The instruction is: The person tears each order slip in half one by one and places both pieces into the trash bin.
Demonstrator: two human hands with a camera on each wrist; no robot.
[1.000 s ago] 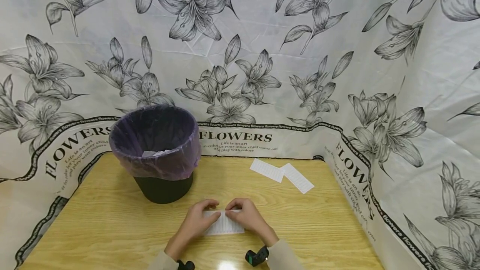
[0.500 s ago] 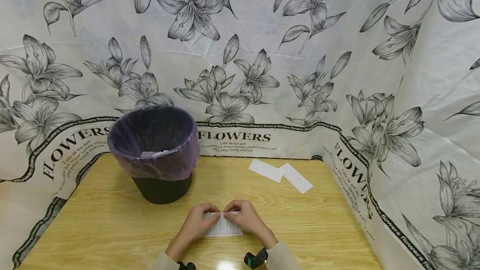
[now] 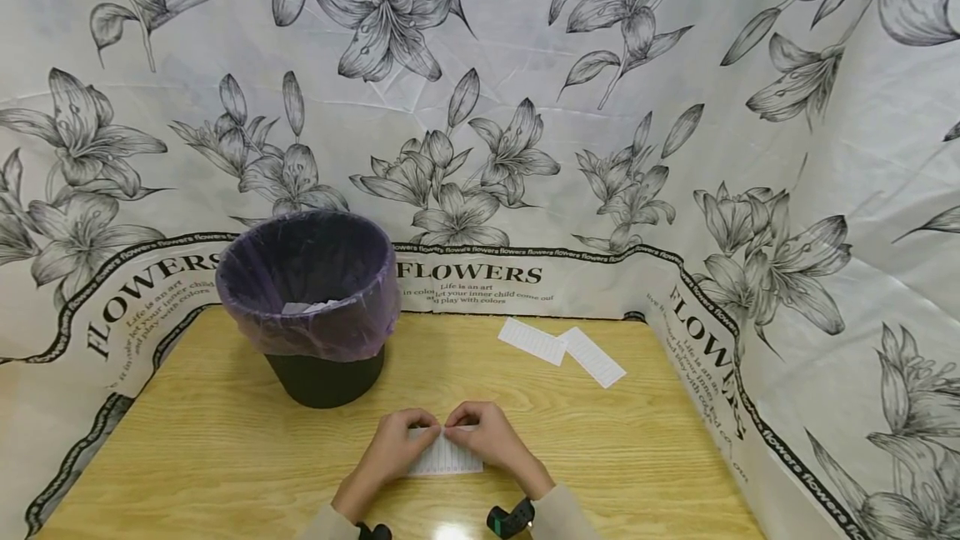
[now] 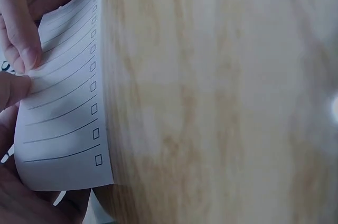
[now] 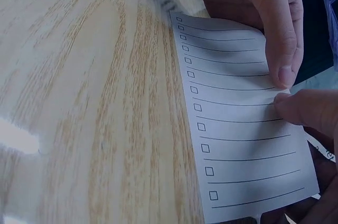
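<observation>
A white checklist slip [image 3: 444, 458], printed with ruled lines and small boxes, stands between my two hands near the front of the table. My left hand [image 3: 397, 444] pinches its top edge, thumb in front and fingers behind. My right hand [image 3: 489, 442] pinches the same edge just beside it, the two thumb tips almost meeting at the middle. In the right wrist view the slip [image 5: 237, 123] bows slightly and looks whole, its lower edge close to the wood. The fingers behind the paper are partly hidden.
A black bin [image 3: 326, 377] with a purple liner stands at the back left, white paper pieces [image 3: 309, 307] inside it. Two more printed slips [image 3: 532, 342] lie overlapping at the back right. Flower-printed cloth [image 3: 480, 282] hangs behind and beside the wooden table [image 3: 600, 457].
My right hand has edged slightly left, so the thumb tips are closer together on the slip's top edge. Bin and loose slips stay in place.
</observation>
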